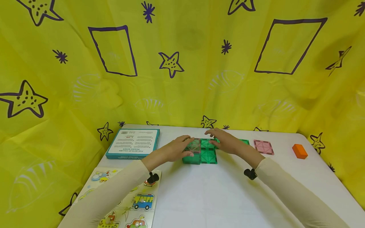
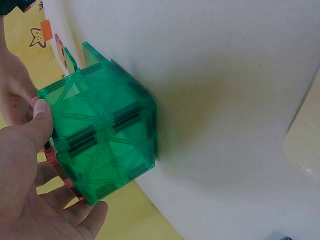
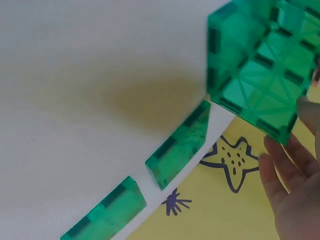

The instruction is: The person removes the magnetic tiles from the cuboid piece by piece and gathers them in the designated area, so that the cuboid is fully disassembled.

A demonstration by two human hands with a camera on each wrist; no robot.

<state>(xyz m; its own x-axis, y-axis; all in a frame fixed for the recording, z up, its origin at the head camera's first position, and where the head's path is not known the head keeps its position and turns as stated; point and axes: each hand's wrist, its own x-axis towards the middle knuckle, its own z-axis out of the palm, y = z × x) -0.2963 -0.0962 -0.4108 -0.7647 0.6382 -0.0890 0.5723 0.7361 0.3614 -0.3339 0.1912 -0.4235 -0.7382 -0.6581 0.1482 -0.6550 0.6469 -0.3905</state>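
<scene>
The head view looks forward and down across the surface [image 1: 199, 196], while both wrist views, closer and from either side, share the green tiles [image 2: 115, 150].

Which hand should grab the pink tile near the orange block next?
Probably the right hand: it's nearer the pink tile, while the left hand is farther away, holding the green tile box.
</scene>
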